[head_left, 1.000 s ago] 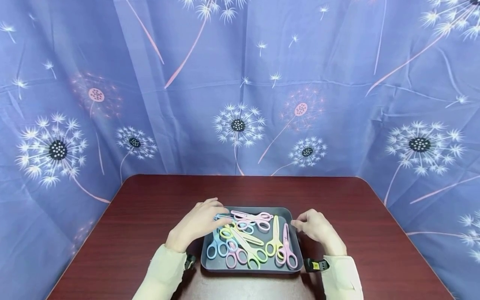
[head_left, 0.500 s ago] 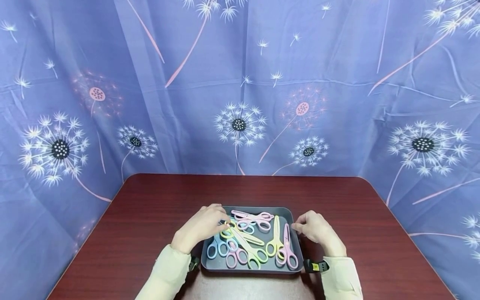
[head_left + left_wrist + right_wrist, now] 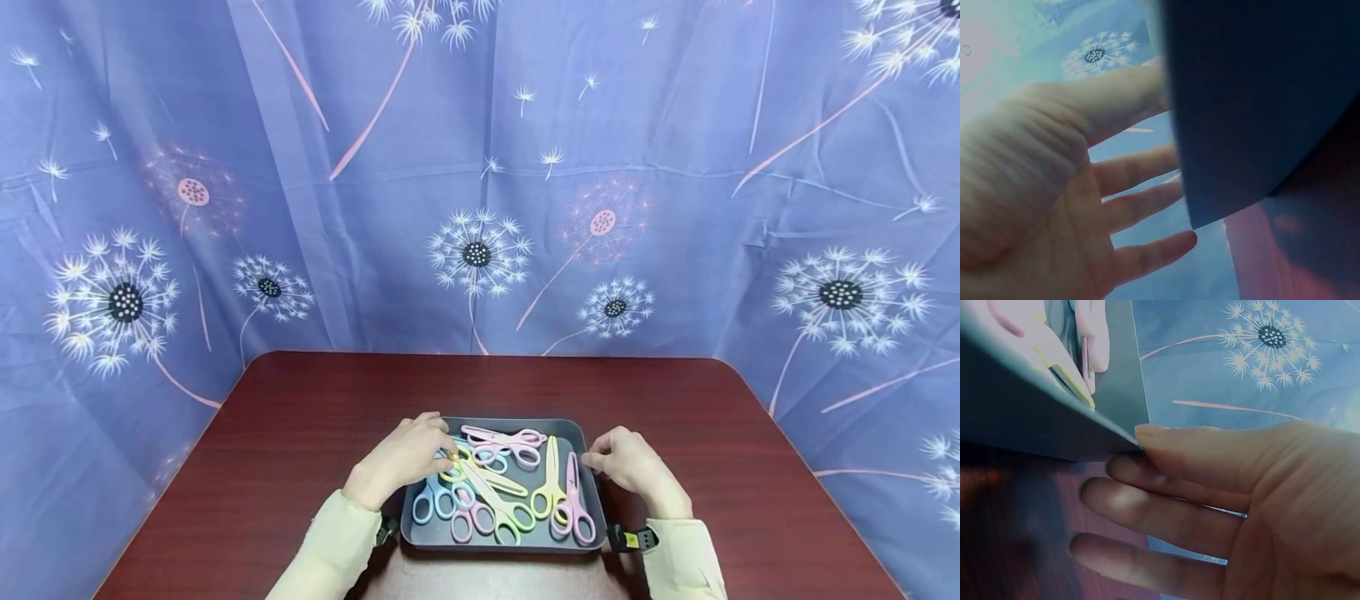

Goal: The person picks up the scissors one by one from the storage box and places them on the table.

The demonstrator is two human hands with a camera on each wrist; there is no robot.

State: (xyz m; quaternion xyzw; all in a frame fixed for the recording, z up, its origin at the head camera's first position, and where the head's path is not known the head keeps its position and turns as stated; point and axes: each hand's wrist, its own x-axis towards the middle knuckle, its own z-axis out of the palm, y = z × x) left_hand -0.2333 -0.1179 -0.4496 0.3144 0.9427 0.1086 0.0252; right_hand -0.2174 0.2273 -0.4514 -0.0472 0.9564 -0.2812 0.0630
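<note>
A dark grey tray (image 3: 536,423) on the table holds several pairs of pastel scissors: pink ones (image 3: 504,438) at the back, blue ones (image 3: 433,492) at the left, yellow ones (image 3: 552,475) right of the middle. My left hand (image 3: 408,450) reaches over the tray's left wall, thumb and fingers among the scissors there. In the left wrist view the tray wall (image 3: 1241,112) hides the thumb tip and most fingertips; I cannot tell whether they pinch anything. My right hand (image 3: 633,458) pinches the right rim, thumb on top and forefinger against the outside.
The dark red-brown wooden table (image 3: 315,383) extends around the tray on all sides. Behind and beside it hangs a blue curtain (image 3: 390,250) with a dandelion print. A dark strap with a yellow label (image 3: 632,540) sits at my right wrist.
My left hand has drawn in slightly, its fingers bending down toward the scissors and its thumb lowering. The right hand stays at the rim; the scissors and tray look unmoved.
</note>
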